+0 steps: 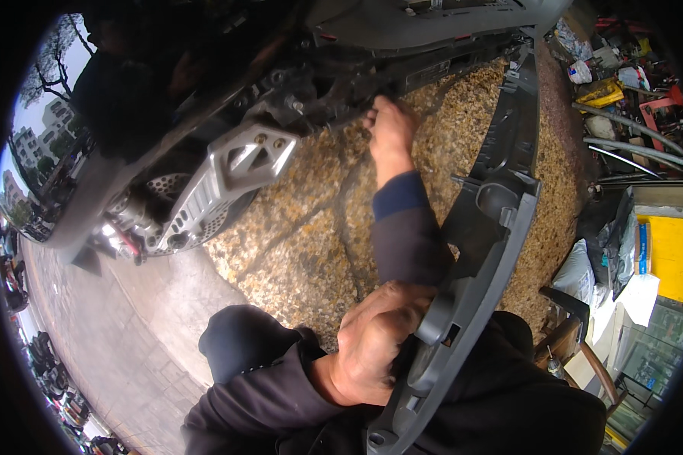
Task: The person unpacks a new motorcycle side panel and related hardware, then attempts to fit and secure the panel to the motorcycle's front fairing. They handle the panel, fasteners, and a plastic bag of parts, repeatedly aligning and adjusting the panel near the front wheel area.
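A long dark grey plastic scooter panel (pixel 474 262) slants from the upper right down to my lap. My left hand (pixel 379 337) is closed round its near inner edge, thumb side up. My right arm passes beneath the panel, and my right hand (pixel 393 129) reaches forward to the dark underside of a scooter (pixel 311 91). Its fingers are curled against the frame there; their tips and whatever they grip are hidden in shadow. Left of that hand, a silver metal footrest bracket (pixel 231 171) juts out from the scooter.
Pebbled stone paving (pixel 303 235) lies beneath my hands, with grey pavement (pixel 129 318) to the left. On the right are cluttered tools and parts (pixel 630 91), a yellow box (pixel 671 258), a glass case (pixel 653 356) and a wooden chair arm (pixel 599 364). My bent knee (pixel 243 341) is near the panel.
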The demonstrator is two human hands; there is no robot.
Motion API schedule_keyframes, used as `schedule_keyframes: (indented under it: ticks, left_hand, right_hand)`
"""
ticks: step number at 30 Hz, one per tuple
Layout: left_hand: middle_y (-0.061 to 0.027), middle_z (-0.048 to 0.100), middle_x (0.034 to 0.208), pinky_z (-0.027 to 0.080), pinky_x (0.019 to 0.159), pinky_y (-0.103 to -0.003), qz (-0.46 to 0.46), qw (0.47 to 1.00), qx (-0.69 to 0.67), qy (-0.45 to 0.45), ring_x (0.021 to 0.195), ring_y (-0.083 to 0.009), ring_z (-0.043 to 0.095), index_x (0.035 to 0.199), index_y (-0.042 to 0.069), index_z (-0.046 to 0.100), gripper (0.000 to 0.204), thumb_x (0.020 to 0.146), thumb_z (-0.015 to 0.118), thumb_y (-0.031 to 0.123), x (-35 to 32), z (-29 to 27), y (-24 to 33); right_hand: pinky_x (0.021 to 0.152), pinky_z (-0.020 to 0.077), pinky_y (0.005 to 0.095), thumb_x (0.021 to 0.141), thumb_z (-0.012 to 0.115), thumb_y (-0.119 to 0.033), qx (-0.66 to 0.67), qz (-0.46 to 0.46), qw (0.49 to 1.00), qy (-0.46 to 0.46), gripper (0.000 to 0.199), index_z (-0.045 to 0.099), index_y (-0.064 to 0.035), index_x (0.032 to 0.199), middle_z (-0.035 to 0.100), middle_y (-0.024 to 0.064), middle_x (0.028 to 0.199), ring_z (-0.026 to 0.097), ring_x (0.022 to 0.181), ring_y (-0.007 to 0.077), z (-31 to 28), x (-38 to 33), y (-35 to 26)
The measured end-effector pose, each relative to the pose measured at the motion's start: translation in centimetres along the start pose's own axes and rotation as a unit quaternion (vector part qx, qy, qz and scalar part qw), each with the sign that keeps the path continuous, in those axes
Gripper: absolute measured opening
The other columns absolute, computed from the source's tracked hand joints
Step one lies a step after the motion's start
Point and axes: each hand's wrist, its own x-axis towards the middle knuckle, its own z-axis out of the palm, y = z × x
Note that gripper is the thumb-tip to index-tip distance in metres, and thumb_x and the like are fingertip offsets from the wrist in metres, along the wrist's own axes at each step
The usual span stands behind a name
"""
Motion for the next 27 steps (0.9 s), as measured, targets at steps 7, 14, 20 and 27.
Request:
schedule_keyframes:
  ticks: [7, 14, 20, 27]
  left_hand:
    - [-0.0229, 0.059, 0.101, 0.049, 0.063, -0.029, -0.054, 0.997, 0.025, -0.052, 0.075, -0.0187, 0.061, 0.116, -0.002, 0.033, 0.058, 0.070, 0.067, -0.010, -0.2, -0.2, 1.1]
    - [-0.0171, 0.059, 0.095, 0.048, 0.075, -0.029, -0.003, 0.999, 0.031, 0.009, 0.078, -0.0175, 0.058, 0.110, -0.004, 0.038, 0.046, 0.071, 0.062, -0.011, -0.2, 0.4, 0.9]
    - [-0.0179, 0.059, 0.095, 0.048, 0.075, -0.028, 0.015, 0.997, 0.067, 0.028, 0.079, -0.0184, 0.059, 0.111, -0.005, 0.038, 0.047, 0.071, 0.062, -0.010, -0.4, 0.9, 0.7]
    - [-0.0195, 0.062, 0.090, 0.050, 0.066, -0.029, 0.052, 0.995, 0.074, 0.045, 0.073, -0.0213, 0.063, 0.105, -0.007, 0.042, 0.041, 0.072, 0.065, -0.007, 0.1, 1.1, 0.3]
  right_hand:
    - [0.059, 0.0442, 0.0274, 0.083, 0.065, 0.003, -0.142, -0.224, 0.964, -0.017, 0.002, 0.065, 0.0022, 0.081, 0.063, 0.0038, 0.074, 0.056, 0.066, 0.0124, 0.3, -0.8, 1.8]
    - [0.045, 0.0421, 0.0239, 0.088, 0.065, -0.002, -0.079, -0.046, 0.995, 0.031, 0.006, 0.062, 0.0015, 0.084, 0.060, 0.0050, 0.073, 0.054, 0.056, 0.0115, 0.0, -1.1, 0.3]
    - [0.045, 0.0412, 0.0238, 0.088, 0.065, -0.001, -0.056, 0.013, 0.997, 0.051, 0.005, 0.062, 0.0032, 0.088, 0.060, 0.0055, 0.073, 0.054, 0.057, 0.0111, 0.5, 0.0, 0.2]
    - [0.075, 0.0533, 0.0424, 0.077, 0.071, -0.009, -0.255, -0.153, 0.952, 0.067, 0.020, 0.071, 0.0074, 0.088, 0.072, 0.0239, 0.085, 0.070, 0.076, 0.0329, 0.1, 1.6, 1.4]
